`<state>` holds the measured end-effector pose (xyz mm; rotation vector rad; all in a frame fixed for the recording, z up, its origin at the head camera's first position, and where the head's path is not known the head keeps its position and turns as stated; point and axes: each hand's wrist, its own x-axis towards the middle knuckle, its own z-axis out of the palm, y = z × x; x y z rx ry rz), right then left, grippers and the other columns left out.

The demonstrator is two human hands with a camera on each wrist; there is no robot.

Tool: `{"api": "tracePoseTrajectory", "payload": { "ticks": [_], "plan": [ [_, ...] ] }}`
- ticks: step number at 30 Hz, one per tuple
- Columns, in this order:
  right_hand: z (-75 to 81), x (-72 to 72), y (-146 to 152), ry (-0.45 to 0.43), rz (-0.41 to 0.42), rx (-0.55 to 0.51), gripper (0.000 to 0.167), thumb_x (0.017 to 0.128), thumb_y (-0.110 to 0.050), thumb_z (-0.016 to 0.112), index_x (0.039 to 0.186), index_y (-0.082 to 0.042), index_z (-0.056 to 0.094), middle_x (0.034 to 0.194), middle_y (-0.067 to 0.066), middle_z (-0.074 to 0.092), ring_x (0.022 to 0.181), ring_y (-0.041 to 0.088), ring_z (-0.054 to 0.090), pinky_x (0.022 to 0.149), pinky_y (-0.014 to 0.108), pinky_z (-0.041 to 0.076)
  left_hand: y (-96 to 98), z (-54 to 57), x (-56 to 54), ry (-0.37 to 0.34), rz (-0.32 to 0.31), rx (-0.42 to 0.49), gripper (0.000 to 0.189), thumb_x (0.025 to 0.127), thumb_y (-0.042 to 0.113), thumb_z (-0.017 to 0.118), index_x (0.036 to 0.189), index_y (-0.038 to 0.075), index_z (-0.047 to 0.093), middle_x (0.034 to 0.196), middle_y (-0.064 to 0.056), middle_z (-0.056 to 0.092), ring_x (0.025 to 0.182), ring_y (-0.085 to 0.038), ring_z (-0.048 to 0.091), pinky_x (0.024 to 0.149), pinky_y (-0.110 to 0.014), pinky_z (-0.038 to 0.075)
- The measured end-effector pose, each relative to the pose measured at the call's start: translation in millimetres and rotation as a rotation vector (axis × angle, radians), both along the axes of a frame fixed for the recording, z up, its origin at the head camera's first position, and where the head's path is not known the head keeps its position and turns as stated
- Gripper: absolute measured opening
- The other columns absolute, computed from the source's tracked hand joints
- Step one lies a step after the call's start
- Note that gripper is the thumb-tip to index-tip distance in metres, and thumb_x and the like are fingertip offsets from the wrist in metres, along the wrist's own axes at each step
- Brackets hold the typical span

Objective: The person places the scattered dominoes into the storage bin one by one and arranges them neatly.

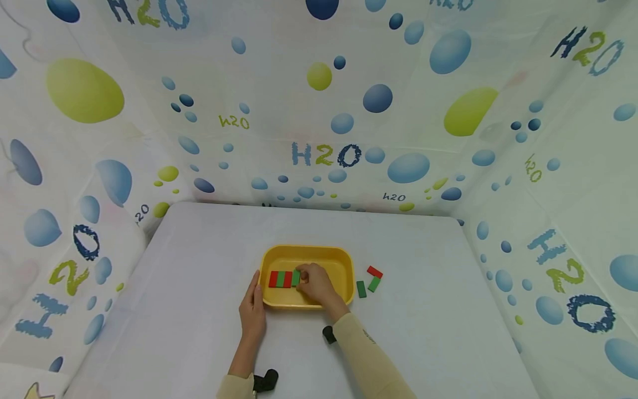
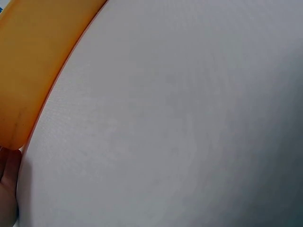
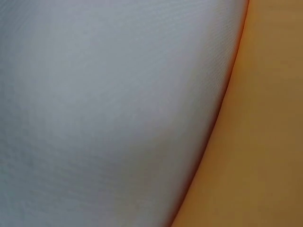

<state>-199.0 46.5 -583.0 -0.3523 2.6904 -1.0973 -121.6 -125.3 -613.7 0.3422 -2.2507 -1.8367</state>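
Observation:
A yellow tray (image 1: 309,304) sits on the white table, with a row of alternating red and green blocks inside it. At the row's left end lies a red block (image 1: 273,279). My right hand (image 1: 319,285) reaches over the tray's front rim and pinches a green block (image 1: 296,278) at the row's right end. My left hand (image 1: 253,313) rests its straight fingers against the tray's left side. In the left wrist view, the fingers (image 2: 10,168) meet the tray wall (image 2: 42,52). The right wrist view shows only the tray's side (image 3: 255,132) and the tabletop.
To the right of the tray lie a dark green block (image 1: 361,289), a lighter green block (image 1: 374,284) and a red block (image 1: 375,272). White curtains (image 1: 279,100) with blue and green dots enclose the table's back and sides.

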Motion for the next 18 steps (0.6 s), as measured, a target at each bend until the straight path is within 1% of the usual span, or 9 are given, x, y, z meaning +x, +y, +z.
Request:
{"api": "tracePoseTrajectory", "payload": {
  "ticks": [8,15,18],
  "plan": [
    [-0.2,2.0,-0.4,0.014,0.014,0.036,0.041,0.080,-0.008,0.079,0.120,-0.006,0.068,0.087,0.001,0.055,0.077,0.014,0.046,0.071,0.025,0.045,0.5,0.2,0.1,0.006,0.006,-0.009,0.045,0.107,0.031,0.036,0.150,0.021,0.041,0.155,-0.001,0.041,0.145,-0.022,0.035,0.103,0.003,0.023],
    [-0.9,1.3,-0.3,0.013,0.010,0.065,0.041,0.081,-0.010,0.079,0.120,-0.008,0.068,0.089,0.002,0.056,0.078,0.013,0.047,0.073,0.025,0.047,0.6,1.2,1.0,-0.008,0.007,0.001,0.045,0.107,0.033,0.036,0.150,0.022,0.040,0.155,0.003,0.041,0.145,-0.018,0.034,0.102,0.004,0.023],
    [-0.5,1.1,-0.3,0.007,0.010,0.066,0.041,0.080,-0.010,0.079,0.120,-0.008,0.068,0.090,0.002,0.057,0.078,0.013,0.048,0.073,0.026,0.047,0.4,1.5,0.9,-0.006,0.006,0.001,0.045,0.107,0.032,0.036,0.150,0.022,0.040,0.155,0.002,0.041,0.145,-0.019,0.034,0.102,0.004,0.023]
  ]
}}
